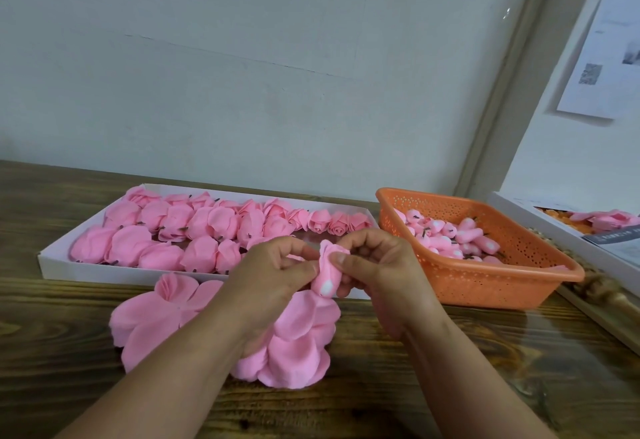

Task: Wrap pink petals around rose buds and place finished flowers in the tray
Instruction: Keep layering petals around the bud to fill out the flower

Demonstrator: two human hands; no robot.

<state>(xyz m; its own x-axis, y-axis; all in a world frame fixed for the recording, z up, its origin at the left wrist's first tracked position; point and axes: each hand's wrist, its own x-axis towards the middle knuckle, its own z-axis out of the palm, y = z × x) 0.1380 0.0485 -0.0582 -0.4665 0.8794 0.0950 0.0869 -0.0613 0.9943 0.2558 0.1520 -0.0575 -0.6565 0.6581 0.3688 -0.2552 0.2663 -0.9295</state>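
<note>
The white tray (59, 265) at ten o'clock is full of pink roses (194, 227). The orange basket (502, 282) at two o'clock holds rose buds (460, 234). In the middle, the left hand (277, 275) and right hand (377, 265) pinch one bud (327, 265). It stands nearly upright, bottom end down, just above loose petals (298, 341).

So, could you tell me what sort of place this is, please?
Probably a small craft workbench for making artificial roses: a white tray of finished flowers, an orange basket of buds, loose petals on a wooden table.
</note>
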